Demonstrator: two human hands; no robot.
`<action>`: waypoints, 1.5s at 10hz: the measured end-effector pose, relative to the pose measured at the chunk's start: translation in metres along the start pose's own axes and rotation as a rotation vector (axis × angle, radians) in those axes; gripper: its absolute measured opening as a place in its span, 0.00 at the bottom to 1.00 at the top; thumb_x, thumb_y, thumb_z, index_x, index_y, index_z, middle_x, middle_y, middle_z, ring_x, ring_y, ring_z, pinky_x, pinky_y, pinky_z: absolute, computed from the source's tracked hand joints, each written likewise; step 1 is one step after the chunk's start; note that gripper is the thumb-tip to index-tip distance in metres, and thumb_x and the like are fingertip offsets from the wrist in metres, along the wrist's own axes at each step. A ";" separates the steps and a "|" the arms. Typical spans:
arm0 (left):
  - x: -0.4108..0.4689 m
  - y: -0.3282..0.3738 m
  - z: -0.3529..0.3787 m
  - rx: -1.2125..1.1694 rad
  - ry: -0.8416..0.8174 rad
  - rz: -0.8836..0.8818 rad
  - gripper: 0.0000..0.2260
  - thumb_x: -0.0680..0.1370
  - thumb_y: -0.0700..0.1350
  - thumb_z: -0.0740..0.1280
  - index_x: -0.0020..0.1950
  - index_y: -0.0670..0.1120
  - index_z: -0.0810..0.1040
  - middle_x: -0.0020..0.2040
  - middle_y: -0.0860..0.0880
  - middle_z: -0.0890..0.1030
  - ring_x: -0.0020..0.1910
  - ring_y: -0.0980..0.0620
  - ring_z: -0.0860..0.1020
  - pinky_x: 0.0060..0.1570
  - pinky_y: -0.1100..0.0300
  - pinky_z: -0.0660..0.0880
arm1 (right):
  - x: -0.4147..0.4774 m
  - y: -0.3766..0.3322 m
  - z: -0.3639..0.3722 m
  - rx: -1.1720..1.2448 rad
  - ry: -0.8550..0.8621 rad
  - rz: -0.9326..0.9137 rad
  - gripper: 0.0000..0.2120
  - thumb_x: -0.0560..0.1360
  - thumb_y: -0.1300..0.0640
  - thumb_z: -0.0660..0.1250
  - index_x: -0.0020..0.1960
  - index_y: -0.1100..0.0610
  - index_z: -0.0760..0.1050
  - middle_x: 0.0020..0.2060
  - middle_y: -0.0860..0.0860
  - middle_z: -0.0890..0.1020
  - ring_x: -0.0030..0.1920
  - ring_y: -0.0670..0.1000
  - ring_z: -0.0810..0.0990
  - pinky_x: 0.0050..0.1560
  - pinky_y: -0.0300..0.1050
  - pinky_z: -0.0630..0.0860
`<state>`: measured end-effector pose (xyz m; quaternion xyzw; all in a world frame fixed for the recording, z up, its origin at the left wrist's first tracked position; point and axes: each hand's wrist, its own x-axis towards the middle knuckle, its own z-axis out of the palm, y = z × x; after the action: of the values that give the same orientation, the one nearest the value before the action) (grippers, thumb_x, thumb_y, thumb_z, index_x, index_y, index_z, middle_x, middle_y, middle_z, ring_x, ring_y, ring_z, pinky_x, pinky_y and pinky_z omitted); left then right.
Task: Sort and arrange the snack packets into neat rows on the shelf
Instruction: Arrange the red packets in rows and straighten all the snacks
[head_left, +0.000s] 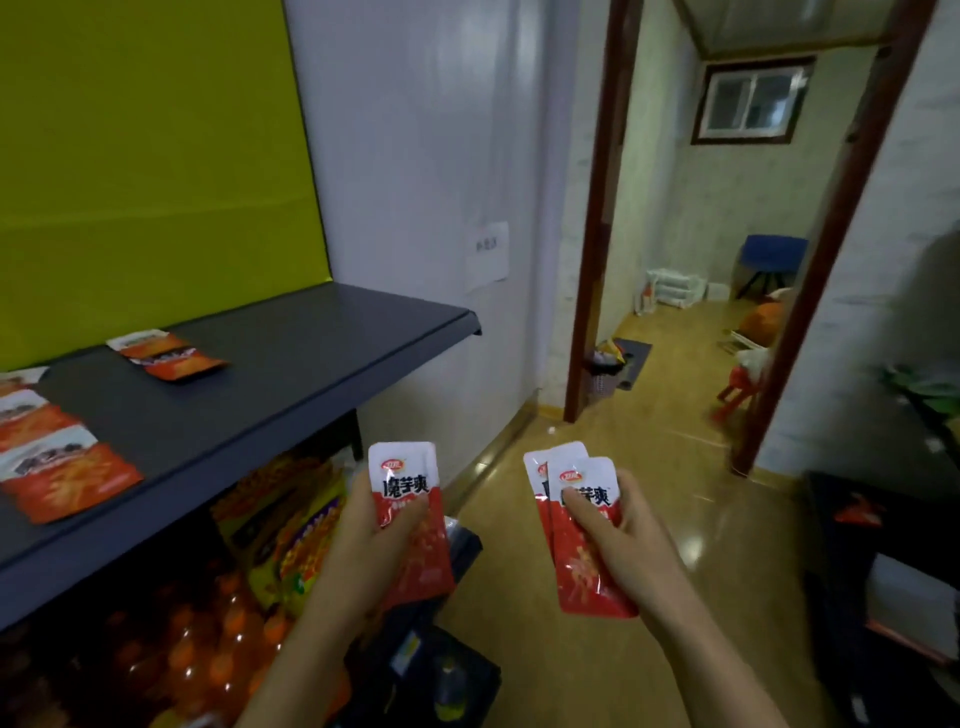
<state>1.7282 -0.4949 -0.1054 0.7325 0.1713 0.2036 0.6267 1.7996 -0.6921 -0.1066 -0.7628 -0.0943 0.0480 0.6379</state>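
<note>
Left hand (371, 545) grips one red-and-white snack packet (406, 480); right hand (621, 540) pinches two overlapping matching packets (584, 480), beside a grey shelf (291, 343) bearing orange packets (67, 480).

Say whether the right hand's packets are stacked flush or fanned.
Fanned: the right hand holds two packets, the rear one peeking out leftward.

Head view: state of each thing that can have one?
Left hand: holds a red packet, upright.
Right hand: holds two red packets, fanned, upright.
Back orange packets: flat on the shelf, overlapping.
Left orange packets: flat on the shelf, overlapping in a row.
</note>
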 end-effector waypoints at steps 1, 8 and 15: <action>0.031 0.006 0.006 0.024 0.092 0.004 0.08 0.78 0.43 0.64 0.54 0.53 0.69 0.48 0.52 0.77 0.43 0.58 0.78 0.35 0.65 0.74 | 0.054 -0.012 0.020 -0.014 -0.119 -0.073 0.13 0.76 0.51 0.65 0.59 0.52 0.69 0.48 0.49 0.82 0.46 0.49 0.83 0.44 0.43 0.79; 0.056 0.061 -0.062 -0.091 1.052 0.164 0.13 0.74 0.42 0.68 0.57 0.53 0.72 0.49 0.52 0.83 0.46 0.55 0.83 0.36 0.65 0.79 | 0.131 -0.123 0.225 0.030 -1.104 -0.558 0.13 0.73 0.42 0.64 0.50 0.49 0.71 0.47 0.45 0.81 0.50 0.47 0.80 0.53 0.53 0.77; 0.059 0.066 -0.132 -0.001 1.080 0.089 0.15 0.74 0.43 0.69 0.58 0.51 0.71 0.54 0.48 0.81 0.50 0.49 0.81 0.51 0.48 0.78 | 0.163 -0.128 0.291 -0.652 -0.725 -0.752 0.22 0.77 0.42 0.57 0.56 0.60 0.72 0.55 0.56 0.78 0.54 0.57 0.77 0.43 0.44 0.65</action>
<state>1.7111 -0.3629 -0.0175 0.5296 0.4378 0.5776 0.4406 1.8919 -0.3561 -0.0260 -0.7683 -0.5776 0.0450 0.2722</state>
